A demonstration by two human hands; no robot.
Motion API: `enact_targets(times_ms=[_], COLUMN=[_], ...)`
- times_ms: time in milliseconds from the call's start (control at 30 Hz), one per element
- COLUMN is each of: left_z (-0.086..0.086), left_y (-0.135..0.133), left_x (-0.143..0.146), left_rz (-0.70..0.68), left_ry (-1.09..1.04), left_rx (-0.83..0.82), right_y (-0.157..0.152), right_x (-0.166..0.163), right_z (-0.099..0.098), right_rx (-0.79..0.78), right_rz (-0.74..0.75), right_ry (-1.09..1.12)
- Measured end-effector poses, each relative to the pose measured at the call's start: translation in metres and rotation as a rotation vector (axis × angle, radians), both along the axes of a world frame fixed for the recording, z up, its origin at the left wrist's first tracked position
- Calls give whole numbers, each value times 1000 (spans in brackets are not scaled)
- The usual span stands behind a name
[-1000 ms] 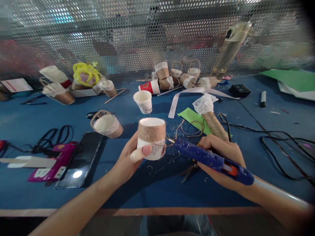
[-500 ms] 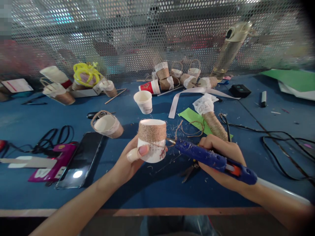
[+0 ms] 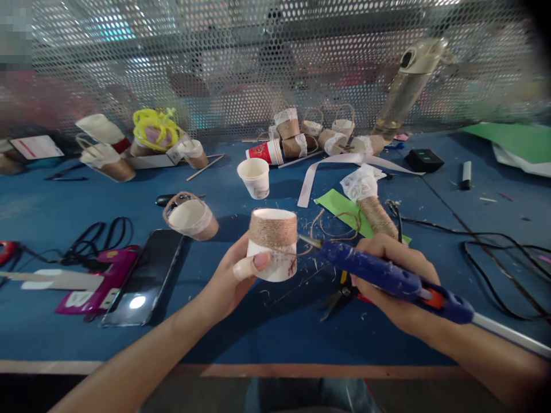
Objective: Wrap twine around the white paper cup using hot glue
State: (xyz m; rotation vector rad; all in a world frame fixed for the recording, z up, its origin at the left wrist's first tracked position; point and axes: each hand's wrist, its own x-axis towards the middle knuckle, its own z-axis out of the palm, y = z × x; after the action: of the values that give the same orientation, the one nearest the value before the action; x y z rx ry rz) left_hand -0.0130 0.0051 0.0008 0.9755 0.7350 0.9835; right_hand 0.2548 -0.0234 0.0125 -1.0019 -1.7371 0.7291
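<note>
I have the left hand's (image 3: 235,272) fingers closed around a paper cup (image 3: 275,241), its upper half wound with twine, and the right hand's (image 3: 407,258) fingers wrapped about a blue glue gun (image 3: 379,271), its tip just beside the cup. Below my fingers spreads a blue tabletop (image 3: 241,338), scattered with pale shreds; left of them lies a dark phone (image 3: 148,272). Well beyond the fingertips I see a perforated metal screen (image 3: 241,69), the room blurred behind it.

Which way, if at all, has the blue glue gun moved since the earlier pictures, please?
Yes: the blue glue gun has shifted slightly rightward, judged against the white paper cup standing on the table.
</note>
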Motion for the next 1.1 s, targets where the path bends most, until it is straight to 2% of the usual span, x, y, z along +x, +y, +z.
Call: enact_targets(times_ms=[67, 167, 333, 433, 700, 800, 1100], left_z=[0, 3, 5, 3, 1, 2, 1], left_y=[-1, -3, -4, -4, -4, -5, -5], left_x=[2, 8, 15, 14, 13, 14, 13], left_rz=[-15, -34, -54, -37, 33, 46, 13], left_ry=[31, 56, 69, 87, 163, 179, 131], left_rx=[-13, -18, 16, 16, 12, 6, -36], right_y=[0, 3, 6, 5, 4, 2, 3], right_x=[-3, -8, -18, -21, -17, -16, -18], right_z=[1, 0, -9, -11, 0, 2, 4], right_rx=[24, -71, -195, -217, -185, -230, -313], right_rz=[-48, -77, 30, 27, -61, -127, -127], right_ry=[37, 75, 173, 209, 101, 104, 156])
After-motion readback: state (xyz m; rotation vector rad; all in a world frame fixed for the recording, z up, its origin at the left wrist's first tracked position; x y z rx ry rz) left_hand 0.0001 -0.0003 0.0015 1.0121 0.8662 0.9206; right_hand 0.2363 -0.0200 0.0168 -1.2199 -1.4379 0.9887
